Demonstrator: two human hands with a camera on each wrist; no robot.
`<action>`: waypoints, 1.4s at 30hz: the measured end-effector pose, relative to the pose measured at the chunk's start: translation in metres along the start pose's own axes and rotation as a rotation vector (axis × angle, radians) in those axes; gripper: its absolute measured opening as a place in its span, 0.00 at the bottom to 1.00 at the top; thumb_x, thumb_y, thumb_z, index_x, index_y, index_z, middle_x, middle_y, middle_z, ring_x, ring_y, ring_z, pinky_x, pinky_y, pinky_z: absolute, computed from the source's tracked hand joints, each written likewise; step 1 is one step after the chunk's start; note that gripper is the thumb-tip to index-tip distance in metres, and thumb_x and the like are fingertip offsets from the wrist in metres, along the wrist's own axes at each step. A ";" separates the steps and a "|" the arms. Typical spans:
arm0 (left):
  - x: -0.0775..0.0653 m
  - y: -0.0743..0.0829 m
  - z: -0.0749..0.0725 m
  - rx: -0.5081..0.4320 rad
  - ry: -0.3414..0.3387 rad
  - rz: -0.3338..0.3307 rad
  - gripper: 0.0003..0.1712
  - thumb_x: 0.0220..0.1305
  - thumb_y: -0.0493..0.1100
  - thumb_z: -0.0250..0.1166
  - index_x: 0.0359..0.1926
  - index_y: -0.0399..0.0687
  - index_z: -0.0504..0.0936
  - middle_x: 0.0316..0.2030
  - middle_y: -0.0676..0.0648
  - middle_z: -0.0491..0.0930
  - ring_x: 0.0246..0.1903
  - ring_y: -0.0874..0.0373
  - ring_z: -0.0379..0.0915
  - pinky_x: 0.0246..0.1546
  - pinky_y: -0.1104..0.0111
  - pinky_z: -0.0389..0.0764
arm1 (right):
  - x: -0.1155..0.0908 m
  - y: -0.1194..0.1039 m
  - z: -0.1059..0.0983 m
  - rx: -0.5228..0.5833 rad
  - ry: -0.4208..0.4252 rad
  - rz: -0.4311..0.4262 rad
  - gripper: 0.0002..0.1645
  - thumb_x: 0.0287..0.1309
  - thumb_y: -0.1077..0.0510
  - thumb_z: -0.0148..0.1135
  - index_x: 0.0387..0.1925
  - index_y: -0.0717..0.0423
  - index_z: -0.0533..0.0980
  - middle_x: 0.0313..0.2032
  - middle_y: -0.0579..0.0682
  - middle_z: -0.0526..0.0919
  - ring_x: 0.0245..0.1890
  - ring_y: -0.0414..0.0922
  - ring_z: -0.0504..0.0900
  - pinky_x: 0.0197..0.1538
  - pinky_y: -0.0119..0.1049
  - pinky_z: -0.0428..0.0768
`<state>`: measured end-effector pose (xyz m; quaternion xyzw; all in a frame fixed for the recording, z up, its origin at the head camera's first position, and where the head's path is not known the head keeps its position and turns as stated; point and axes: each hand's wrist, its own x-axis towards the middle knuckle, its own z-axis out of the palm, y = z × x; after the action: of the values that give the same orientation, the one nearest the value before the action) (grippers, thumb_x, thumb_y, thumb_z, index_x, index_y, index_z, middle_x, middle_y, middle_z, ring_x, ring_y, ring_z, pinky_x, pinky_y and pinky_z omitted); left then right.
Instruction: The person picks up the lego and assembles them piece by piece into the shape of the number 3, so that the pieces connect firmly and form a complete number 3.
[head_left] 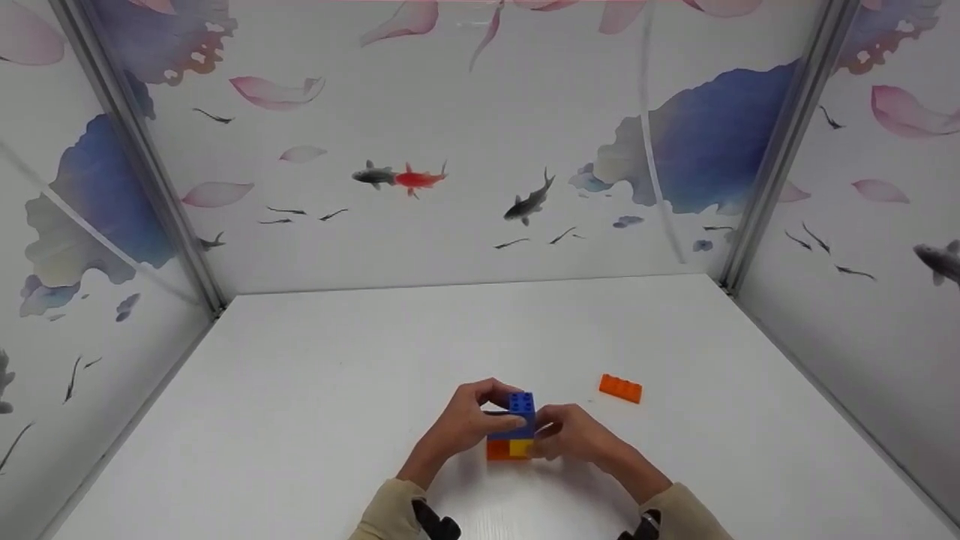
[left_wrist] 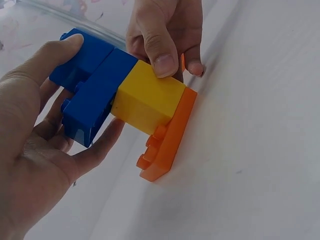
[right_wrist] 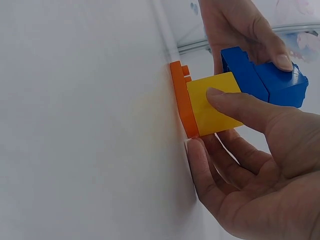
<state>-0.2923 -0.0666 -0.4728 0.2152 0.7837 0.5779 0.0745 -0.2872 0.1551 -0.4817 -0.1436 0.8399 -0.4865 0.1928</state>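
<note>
Fingers (left_wrist: 102,146) pinch — left hand (head_left: 474,415) the top blue brick (left_wrist: 89,54), right hand (head_left: 576,433) the yellow brick (right_wrist: 210,114) — likely to steady the stack (head_left: 520,433).

The orange brick (left_wrist: 175,135) lies flat on the table (head_left: 300,390), well short of its far edge; the yellow brick (left_wrist: 147,95) covers its right end. The lower blue brick (left_wrist: 100,95) overhangs left, the upper blue brick (left_wrist: 87,55) atop, studs up.
</note>
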 end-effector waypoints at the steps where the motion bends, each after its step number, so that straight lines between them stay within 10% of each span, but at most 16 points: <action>1: 0.000 0.000 0.001 0.001 0.003 -0.006 0.20 0.59 0.50 0.74 0.51 0.53 0.83 0.46 0.49 0.84 0.49 0.55 0.78 0.57 0.60 0.81 | 0.000 0.000 0.000 0.002 -0.002 -0.002 0.20 0.55 0.55 0.74 0.48 0.55 0.81 0.47 0.50 0.85 0.42 0.45 0.82 0.45 0.39 0.86; 42: -0.001 0.015 0.001 0.024 -0.039 0.060 0.17 0.60 0.49 0.73 0.48 0.48 0.86 0.41 0.46 0.85 0.38 0.58 0.79 0.44 0.71 0.84 | 0.001 0.000 -0.001 -0.029 -0.034 -0.060 0.27 0.53 0.57 0.76 0.56 0.53 0.80 0.50 0.50 0.86 0.44 0.46 0.80 0.54 0.43 0.84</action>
<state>-0.2875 -0.0624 -0.4596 0.2507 0.7823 0.5659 0.0697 -0.2880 0.1554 -0.4815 -0.1796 0.8388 -0.4775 0.1902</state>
